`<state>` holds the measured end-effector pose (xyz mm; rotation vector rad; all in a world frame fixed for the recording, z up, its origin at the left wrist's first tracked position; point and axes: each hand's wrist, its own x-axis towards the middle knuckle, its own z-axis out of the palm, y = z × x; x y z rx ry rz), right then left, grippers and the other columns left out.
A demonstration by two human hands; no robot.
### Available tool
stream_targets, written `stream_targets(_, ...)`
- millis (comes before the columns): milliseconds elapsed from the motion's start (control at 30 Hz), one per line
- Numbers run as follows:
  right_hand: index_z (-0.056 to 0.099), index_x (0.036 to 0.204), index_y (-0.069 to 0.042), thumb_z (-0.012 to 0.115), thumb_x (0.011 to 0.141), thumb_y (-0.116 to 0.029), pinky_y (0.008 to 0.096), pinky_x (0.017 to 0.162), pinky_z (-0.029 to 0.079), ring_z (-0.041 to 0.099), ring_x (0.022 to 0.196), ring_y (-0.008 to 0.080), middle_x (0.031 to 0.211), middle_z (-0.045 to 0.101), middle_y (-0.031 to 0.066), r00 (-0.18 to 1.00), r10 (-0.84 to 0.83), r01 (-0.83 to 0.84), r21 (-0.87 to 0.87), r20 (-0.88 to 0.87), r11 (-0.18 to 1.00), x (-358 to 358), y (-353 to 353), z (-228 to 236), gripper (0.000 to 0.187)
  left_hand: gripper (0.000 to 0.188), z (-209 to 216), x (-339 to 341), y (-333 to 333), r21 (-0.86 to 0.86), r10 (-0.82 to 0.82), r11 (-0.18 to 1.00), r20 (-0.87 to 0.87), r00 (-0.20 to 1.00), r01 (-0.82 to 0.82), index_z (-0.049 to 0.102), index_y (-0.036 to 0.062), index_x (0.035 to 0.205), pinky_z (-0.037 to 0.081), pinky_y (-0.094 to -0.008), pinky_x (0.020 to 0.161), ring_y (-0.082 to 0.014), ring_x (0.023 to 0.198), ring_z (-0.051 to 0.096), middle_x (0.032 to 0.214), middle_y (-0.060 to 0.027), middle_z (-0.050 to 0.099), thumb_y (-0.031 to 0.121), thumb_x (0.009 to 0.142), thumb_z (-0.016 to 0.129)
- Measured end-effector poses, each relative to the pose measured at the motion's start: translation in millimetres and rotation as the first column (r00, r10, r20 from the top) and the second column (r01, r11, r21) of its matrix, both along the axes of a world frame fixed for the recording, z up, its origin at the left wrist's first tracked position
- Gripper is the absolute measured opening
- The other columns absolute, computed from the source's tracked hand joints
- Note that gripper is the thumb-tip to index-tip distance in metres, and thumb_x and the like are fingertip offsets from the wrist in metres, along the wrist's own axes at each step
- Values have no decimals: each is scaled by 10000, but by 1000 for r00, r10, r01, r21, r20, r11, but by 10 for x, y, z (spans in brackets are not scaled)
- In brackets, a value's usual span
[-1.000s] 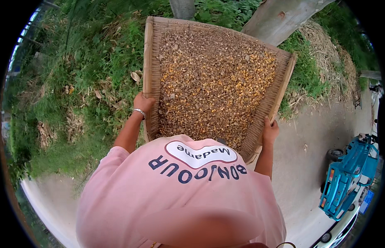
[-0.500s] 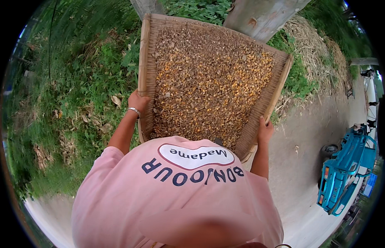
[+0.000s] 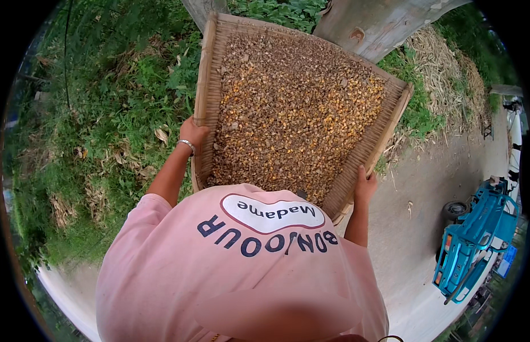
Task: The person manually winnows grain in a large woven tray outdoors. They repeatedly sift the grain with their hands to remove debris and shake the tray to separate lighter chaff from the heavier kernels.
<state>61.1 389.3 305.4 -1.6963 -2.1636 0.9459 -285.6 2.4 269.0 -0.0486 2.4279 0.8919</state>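
A wide woven winnowing basket [image 3: 204, 77] stretches out in front of my body, its open end facing away from me. Spread across it are yellow corn kernels [image 3: 299, 119] mixed with brown broken bits and chaff. My left hand [image 3: 194, 134] grips the left rim, a silver bracelet at the wrist. On the right rim, near my body, my right hand [image 3: 364, 185] is closed with the thumb over the edge; its other fingers are mostly hidden beneath. My pink shirt covers the basket's near end.
A pale tree trunk [image 3: 373, 25] stands just beyond the basket's far edge, with a thinner trunk [image 3: 202, 10] to its left. Green weeds [image 3: 122, 114] grow at left. Dry stalks [image 3: 441, 74] lie at far right, and a teal three-wheeled cart [image 3: 475, 228] stands on the pavement.
The basket's far end sits slightly farther right in view, as do the trunks behind it. Both hands keep the same hold on the rims.
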Motion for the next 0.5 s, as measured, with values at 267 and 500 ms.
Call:
stream_targets(267,630,934,47,705,776,-313,387,704,484,629,750,287,823,653,188,995,69,-73,54,68,996,45,54,52,400,463,-130,56,1,3,21,1000,25,999,-21,623,6,1059,509,-380,756,-302,820,651,907,-174,678,182,632,653)
stream_targets(500,620,942,44,712,750,-261,411,725,495,644,794,337,853,660,199,989,133,-137,58,60,989,61,58,52,371,674,139,83,-4,-245,-81,968,-98,992,55,492,-17,1202,462,-396,895,-338,1018,584,1145,-216,588,281,654,748)
